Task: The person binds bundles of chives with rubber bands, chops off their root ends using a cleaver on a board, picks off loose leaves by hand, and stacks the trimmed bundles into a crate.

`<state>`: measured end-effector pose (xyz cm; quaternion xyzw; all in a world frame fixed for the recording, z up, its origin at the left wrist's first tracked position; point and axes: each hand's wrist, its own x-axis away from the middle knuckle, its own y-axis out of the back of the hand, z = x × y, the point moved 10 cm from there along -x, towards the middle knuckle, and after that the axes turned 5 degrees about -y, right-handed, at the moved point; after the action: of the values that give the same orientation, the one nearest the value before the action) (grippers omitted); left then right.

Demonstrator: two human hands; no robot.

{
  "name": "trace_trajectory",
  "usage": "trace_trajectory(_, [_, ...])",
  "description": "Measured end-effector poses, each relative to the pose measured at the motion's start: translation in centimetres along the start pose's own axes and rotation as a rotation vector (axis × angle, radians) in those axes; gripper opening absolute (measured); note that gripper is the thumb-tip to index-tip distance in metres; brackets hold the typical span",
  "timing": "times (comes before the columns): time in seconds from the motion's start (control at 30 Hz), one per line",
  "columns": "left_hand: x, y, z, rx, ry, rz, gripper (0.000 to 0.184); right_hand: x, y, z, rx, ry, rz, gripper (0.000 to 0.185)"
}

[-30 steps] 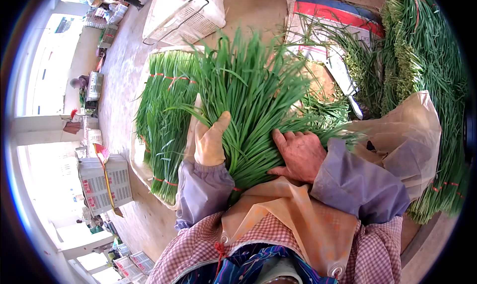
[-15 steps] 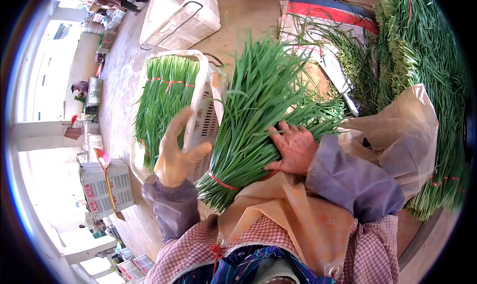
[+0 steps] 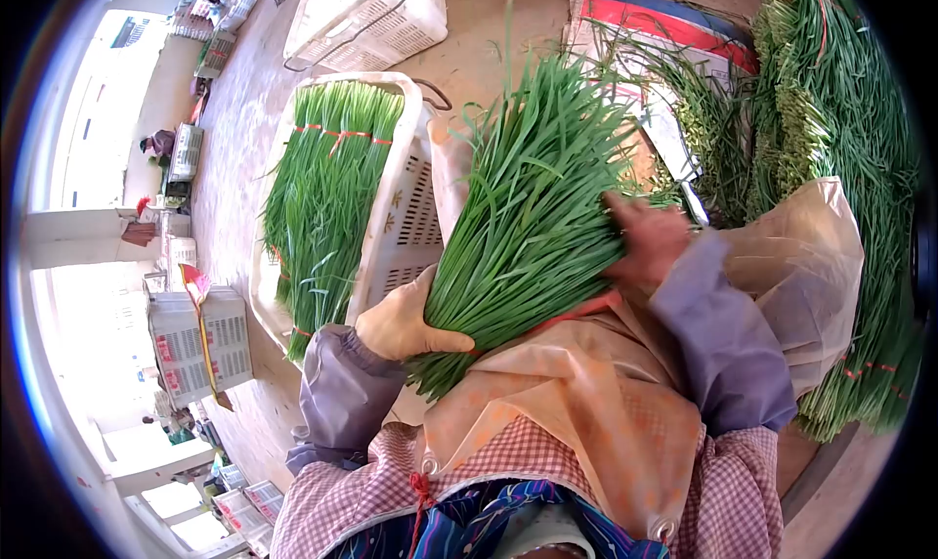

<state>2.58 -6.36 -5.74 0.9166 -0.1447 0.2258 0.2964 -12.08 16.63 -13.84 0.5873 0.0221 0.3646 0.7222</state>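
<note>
A thick bundle of green garlic chives (image 3: 537, 197) lies slantwise over my lap, its leaf tips pointing away from me. My left hand (image 3: 405, 322), in a tan glove, is closed around its lower end, thumb across the top. The red tie there is mostly covered by that hand. At the bundle's right edge is my bare right hand (image 3: 653, 244), blurred, with its fingers stretched toward the leaves. Whether those fingers touch the leaves I cannot tell. A tan apron (image 3: 557, 388) lies under the bundle.
To the left stands a white plastic crate (image 3: 399, 217) holding tied chives (image 3: 337, 188). Another white crate (image 3: 376, 26) is beyond it. Long piled chives (image 3: 850, 139) fill the right side. A knife-like blade (image 3: 674, 153) rests among loose trimmings (image 3: 718, 139).
My left hand has come down from the air beside the crate and taken hold of the bundle's tied end. My right hand has moved off the bundle's top to its right edge.
</note>
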Motion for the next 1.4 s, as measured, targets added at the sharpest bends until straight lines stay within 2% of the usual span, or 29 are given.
trace_trajectory(0.03, [0.0, 0.0, 0.3, 0.024, -0.017, -0.006, 0.103, 0.0, 0.5, -3.0, 0.077, -0.109, 0.021, 0.104])
trace_trajectory(0.1, [0.2, 0.1, 0.2, 0.018, -0.023, -0.011, 0.103, 0.5, 3.0, -8.4, 0.287, -0.427, -0.024, 0.091])
trace_trajectory(0.17, [0.2, 0.1, 0.2, 0.025, -0.028, -0.015, 0.103, 3.5, 9.3, -7.6, 0.098, -0.237, -0.626, 0.071])
trace_trajectory(0.2, [0.1, 0.2, 0.2, 0.032, -0.031, -0.015, 0.103, 5.3, 12.2, -6.0, -0.099, -0.045, -0.89, 0.05])
trace_trajectory(0.27, [0.1, 0.2, 0.4, 0.03, -0.024, -0.012, 0.103, 6.4, 13.9, -2.9, -0.858, 0.106, -0.816, 0.032])
trace_trajectory(0.3, [0.1, 0.2, 0.6, 0.023, -0.014, -0.009, 0.102, 5.7, 13.2, -0.4, -1.097, 0.235, -0.713, 0.021])
trace_trajectory(0.37, [-0.1, 0.2, 0.5, 0.03, -0.011, -0.011, 0.102, 3.1, 9.5, 4.5, -1.217, 0.227, -0.274, 0.024])
trace_trajectory(0.4, [0.0, 0.1, 0.4, 0.044, -0.013, -0.017, 0.102, 2.5, 9.0, 6.4, -1.134, 0.252, -0.295, 0.027])
trace_trajectory(0.43, [0.1, 0.1, 0.3, 0.057, -0.014, -0.023, 0.102, 1.6, 7.8, 7.7, -1.179, 0.216, -0.194, 0.026])
trace_trajectory(0.5, [0.3, 0.1, 0.2, 0.052, 0.003, -0.036, 0.103, -0.1, 5.4, 9.0, -1.252, 0.275, -0.192, 0.021])
trace_trajectory(0.67, [0.4, 0.3, 0.8, 0.063, 0.018, -0.038, 0.104, 0.0, 3.9, 6.2, -1.61, 0.152, -0.069, 0.017])
trace_trajectory(0.7, [0.2, 0.2, 1.3, 0.093, 0.007, -0.029, 0.104, 0.4, 3.9, 4.8, -1.662, 0.097, -0.056, 0.017])
trace_trajectory(0.77, [0.0, 0.4, 1.3, 0.123, -0.004, -0.028, 0.106, 0.6, 5.2, 0.9, -1.819, 0.074, -0.232, 0.012])
trace_trajectory(0.83, [0.0, 0.4, 1.0, 0.138, -0.001, -0.032, 0.107, 0.3, 5.9, -6.0, -2.004, 0.106, -0.449, 0.008])
trace_trajectory(0.9, [0.2, 0.5, 0.9, 0.109, 0.014, -0.031, 0.108, 0.1, 5.4, -11.8, -2.189, 0.068, -0.589, 0.014])
trace_trajectory(1.0, [0.0, 0.5, 0.7, 0.089, 0.01, -0.028, 0.108, 2.6, 8.8, -8.2, -1.51, -0.127, -0.79, 0.022])
trace_trajectory(1.03, [0.0, 0.5, 0.6, 0.086, 0.006, -0.028, 0.108, 2.5, 9.3, -6.1, -1.48, 0.012, -0.788, 0.024])
trace_trajectory(1.1, [0.0, 0.4, 0.5, 0.088, 0.027, -0.029, 0.107, 2.2, 9.7, -2.1, -1.395, 0.165, -0.612, 0.019])
trace_trajectory(1.17, [0.1, 0.3, 0.4, 0.101, 0.036, -0.035, 0.107, 2.1, 9.7, 2.9, -1.423, 0.275, -0.288, 0.015])
trace_trajectory(1.23, [-0.1, 0.1, 0.4, 0.127, 0.022, -0.035, 0.106, 2.1, 10.0, 6.9, -1.055, 0.29, -0.206, 0.015])
trace_trajectory(1.3, [-0.1, -0.1, 0.4, 0.11, 0.036, -0.03, 0.105, 3.1, 11.3, 9.4, -0.536, 0.461, -0.684, 0.021])
trace_trajectory(1.33, [-0.2, -0.1, 0.4, 0.102, 0.043, -0.03, 0.105, 2.6, 10.7, 10.0, -0.501, 0.474, -0.682, 0.026])
trace_trajectory(1.4, [-0.1, 0.2, 0.3, 0.06, 0.037, -0.054, 0.104, 2.9, 10.3, 10.5, -0.485, 0.499, -0.718, 0.025])
